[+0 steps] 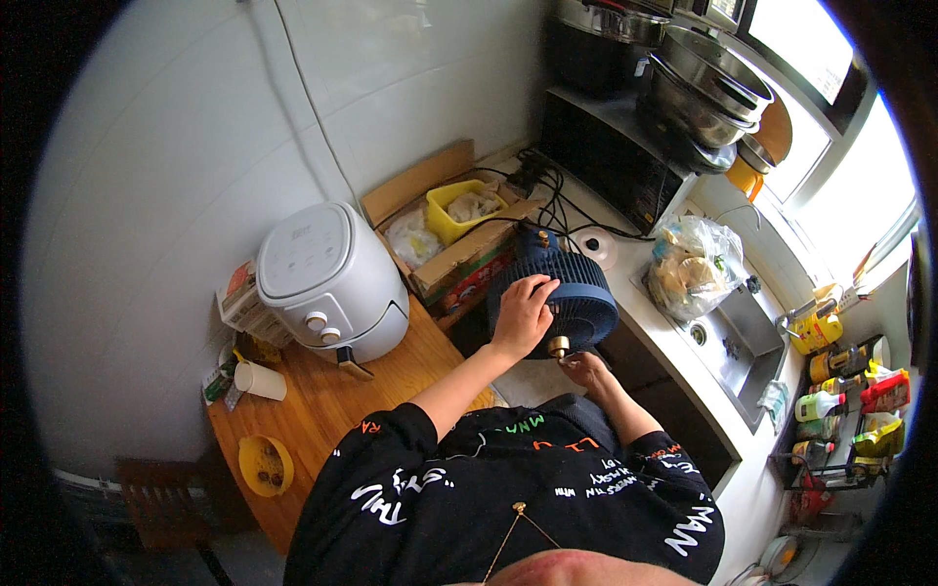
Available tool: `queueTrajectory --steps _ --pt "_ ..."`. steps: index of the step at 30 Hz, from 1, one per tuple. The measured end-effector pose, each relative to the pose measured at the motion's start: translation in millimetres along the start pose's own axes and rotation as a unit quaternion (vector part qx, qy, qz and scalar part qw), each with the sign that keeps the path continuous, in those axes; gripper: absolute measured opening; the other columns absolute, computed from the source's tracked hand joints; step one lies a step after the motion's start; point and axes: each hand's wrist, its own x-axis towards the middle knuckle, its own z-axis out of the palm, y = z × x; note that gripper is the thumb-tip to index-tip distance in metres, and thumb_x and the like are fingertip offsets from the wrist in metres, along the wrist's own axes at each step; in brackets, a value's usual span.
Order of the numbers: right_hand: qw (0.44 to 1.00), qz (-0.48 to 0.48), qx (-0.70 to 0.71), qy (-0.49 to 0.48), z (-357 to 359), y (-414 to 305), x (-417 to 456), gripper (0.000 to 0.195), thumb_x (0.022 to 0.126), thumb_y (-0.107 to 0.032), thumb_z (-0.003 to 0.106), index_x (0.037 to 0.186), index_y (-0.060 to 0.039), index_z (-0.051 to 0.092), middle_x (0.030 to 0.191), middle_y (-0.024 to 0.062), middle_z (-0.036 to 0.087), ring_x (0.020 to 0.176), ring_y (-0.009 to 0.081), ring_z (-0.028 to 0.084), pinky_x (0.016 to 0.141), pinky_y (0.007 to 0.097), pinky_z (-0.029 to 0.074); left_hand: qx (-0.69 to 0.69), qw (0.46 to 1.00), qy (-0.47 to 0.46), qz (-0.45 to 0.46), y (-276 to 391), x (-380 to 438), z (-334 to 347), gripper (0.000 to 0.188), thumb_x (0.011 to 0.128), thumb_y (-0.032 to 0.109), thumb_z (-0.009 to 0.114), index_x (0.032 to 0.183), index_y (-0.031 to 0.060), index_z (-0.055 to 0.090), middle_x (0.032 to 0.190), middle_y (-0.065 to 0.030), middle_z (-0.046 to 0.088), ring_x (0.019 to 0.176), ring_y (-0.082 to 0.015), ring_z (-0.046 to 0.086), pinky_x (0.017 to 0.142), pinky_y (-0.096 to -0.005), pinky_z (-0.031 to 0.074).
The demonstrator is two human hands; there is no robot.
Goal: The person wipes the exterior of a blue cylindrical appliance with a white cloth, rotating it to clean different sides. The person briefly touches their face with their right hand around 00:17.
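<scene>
A dark blue electric fan [586,311] with a ribbed grille lies tilted in front of me, at the corner between the wooden table and the counter. My left hand [524,311] rests on the fan's blue rim, fingers on its upper left side. At the lower end of the fan, my right hand [584,368] has its fingertips on a small brass-coloured knob [558,346]. Behind the grille, a blue part of the fan with a brass-coloured fitting [543,238] points towards the wall. Part of the fan's left side is hidden by my left hand.
A white air fryer [337,282], a cream cup [260,381] and a yellow bowl [266,465] stand on the wooden table [344,410]. Behind the fan are a cardboard box [469,256] and black cables [560,198]. To the right, a filled plastic bag [692,267] sits by the sink [747,351].
</scene>
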Motion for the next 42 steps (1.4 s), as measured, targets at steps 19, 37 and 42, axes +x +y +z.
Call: queueTrajectory --steps 19,37,42 --pt "0.92 -0.33 -0.198 0.07 50.7 26.4 -70.9 0.003 0.094 -0.007 0.064 0.096 -0.0055 0.066 0.088 0.008 0.069 0.073 0.0249 0.068 0.064 0.0367 0.057 0.035 0.999 0.004 -0.003 -4.6 -1.2 -0.1 0.055 0.09 0.004 0.061 0.143 0.0168 0.058 0.133 -0.0102 0.054 0.125 -0.0327 0.052 0.107 -0.0487 0.042" --pt "0.301 -0.757 -0.55 0.186 232.5 58.8 -219.1 0.035 0.072 0.009 0.061 0.104 -0.0049 0.065 0.107 0.0146 0.066 0.105 0.0379 0.063 0.093 0.0448 0.051 0.06 0.998 -0.004 -0.003 -3.1 -4.3 1.2 0.057 0.089 0.006 0.062 0.145 0.0182 0.054 0.135 -0.0085 0.053 0.126 -0.0313 0.052 0.107 -0.0479 0.041" --pt "0.209 -0.775 -0.587 0.1 266.0 72.3 -213.4 0.029 0.071 0.007 0.063 0.097 -0.0068 0.067 0.111 0.0093 0.069 0.11 0.0332 0.064 0.096 0.046 0.049 0.034 0.999 -0.011 -0.011 -4.7 -0.5 -2.9 0.063 0.089 0.005 0.062 0.15 0.0109 0.046 0.133 -0.0117 0.053 0.126 -0.0339 0.05 0.108 -0.0501 0.039"
